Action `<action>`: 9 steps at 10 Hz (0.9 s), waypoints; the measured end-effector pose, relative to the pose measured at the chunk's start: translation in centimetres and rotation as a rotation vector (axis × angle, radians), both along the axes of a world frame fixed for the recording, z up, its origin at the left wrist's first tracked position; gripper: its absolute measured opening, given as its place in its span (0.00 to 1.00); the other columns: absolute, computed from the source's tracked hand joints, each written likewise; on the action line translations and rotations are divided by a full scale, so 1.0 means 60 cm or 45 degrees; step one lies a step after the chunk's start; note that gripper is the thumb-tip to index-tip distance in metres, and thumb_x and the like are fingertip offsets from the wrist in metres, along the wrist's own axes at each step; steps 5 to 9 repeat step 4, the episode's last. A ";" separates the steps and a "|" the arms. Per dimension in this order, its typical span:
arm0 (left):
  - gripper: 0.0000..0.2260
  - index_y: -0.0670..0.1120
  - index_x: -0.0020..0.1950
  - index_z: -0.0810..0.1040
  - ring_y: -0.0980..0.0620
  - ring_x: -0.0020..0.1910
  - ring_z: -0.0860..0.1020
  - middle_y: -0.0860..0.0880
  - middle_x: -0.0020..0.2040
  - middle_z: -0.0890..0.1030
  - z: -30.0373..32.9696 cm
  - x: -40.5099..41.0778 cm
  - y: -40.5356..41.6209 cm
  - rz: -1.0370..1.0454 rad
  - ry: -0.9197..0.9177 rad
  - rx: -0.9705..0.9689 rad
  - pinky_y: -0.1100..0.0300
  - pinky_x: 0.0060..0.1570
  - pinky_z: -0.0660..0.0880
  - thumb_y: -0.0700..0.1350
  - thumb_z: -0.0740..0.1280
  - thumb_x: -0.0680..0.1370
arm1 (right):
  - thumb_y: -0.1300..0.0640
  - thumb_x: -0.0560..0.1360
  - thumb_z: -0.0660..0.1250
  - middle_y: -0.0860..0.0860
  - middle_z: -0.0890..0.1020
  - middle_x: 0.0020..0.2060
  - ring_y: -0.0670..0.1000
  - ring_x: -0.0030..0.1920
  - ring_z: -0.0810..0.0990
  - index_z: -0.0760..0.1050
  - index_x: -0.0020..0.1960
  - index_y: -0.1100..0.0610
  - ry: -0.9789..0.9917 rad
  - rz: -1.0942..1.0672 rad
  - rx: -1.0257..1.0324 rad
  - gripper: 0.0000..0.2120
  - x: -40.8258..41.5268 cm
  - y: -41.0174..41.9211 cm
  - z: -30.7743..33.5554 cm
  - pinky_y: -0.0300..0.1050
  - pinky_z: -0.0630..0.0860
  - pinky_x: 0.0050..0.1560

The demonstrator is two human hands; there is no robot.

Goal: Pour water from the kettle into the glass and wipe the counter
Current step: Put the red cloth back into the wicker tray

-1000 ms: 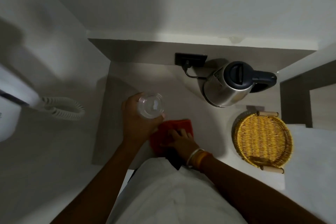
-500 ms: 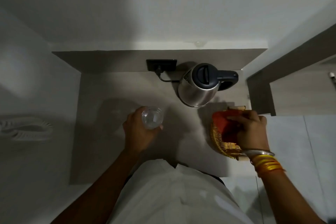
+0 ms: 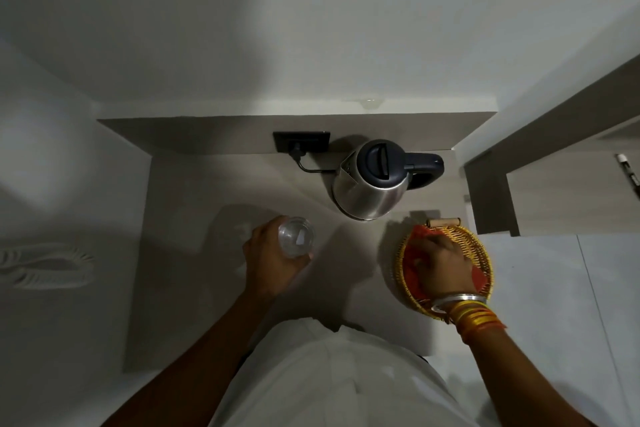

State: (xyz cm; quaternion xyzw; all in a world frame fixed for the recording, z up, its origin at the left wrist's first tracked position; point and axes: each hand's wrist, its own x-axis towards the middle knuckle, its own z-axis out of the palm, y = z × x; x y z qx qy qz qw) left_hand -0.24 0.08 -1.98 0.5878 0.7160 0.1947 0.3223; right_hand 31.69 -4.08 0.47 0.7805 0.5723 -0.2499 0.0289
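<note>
Since earlier frame: red cloth (image 3: 410, 255) now down inside wicker basket (image 3: 485, 255), under right hand (image 3: 441, 258), fingers spread flat on it. Left hand (image 3: 268, 262) wraps glass (image 3: 296, 241) near kettle (image 3: 372, 184). Wiping seemingly done; water level unclear.

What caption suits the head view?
Left hand holds glass; right hand presses cloth into basket beside kettle.

A steel kettle (image 3: 372, 189) with a dark lid and handle stands upright near the table's (image 3: 194, 204) back edge, right of centre; a clear glass (image 3: 296, 241) sits upright mid-table; the red cloth (image 3: 414, 255) lies bunched by the right edge
</note>
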 end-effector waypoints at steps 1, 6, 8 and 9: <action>0.36 0.58 0.63 0.79 0.51 0.58 0.83 0.56 0.59 0.85 -0.014 -0.007 0.003 -0.027 -0.002 -0.017 0.43 0.59 0.81 0.63 0.83 0.57 | 0.59 0.76 0.69 0.56 0.74 0.68 0.62 0.70 0.69 0.79 0.66 0.49 0.031 0.081 0.009 0.19 -0.023 0.005 0.005 0.68 0.69 0.64; 0.52 0.58 0.79 0.67 0.44 0.75 0.73 0.50 0.76 0.76 0.007 -0.010 0.006 -0.154 -0.010 0.056 0.37 0.71 0.73 0.68 0.83 0.60 | 0.54 0.71 0.73 0.53 0.78 0.59 0.60 0.60 0.75 0.79 0.61 0.48 0.154 0.266 0.493 0.19 -0.120 0.036 0.054 0.56 0.72 0.52; 0.52 0.58 0.79 0.67 0.44 0.75 0.73 0.50 0.76 0.76 0.007 -0.010 0.006 -0.154 -0.010 0.056 0.37 0.71 0.73 0.68 0.83 0.60 | 0.54 0.71 0.73 0.53 0.78 0.59 0.60 0.60 0.75 0.79 0.61 0.48 0.154 0.266 0.493 0.19 -0.120 0.036 0.054 0.56 0.72 0.52; 0.52 0.58 0.79 0.67 0.44 0.75 0.73 0.50 0.76 0.76 0.007 -0.010 0.006 -0.154 -0.010 0.056 0.37 0.71 0.73 0.68 0.83 0.60 | 0.54 0.71 0.73 0.53 0.78 0.59 0.60 0.60 0.75 0.79 0.61 0.48 0.154 0.266 0.493 0.19 -0.120 0.036 0.054 0.56 0.72 0.52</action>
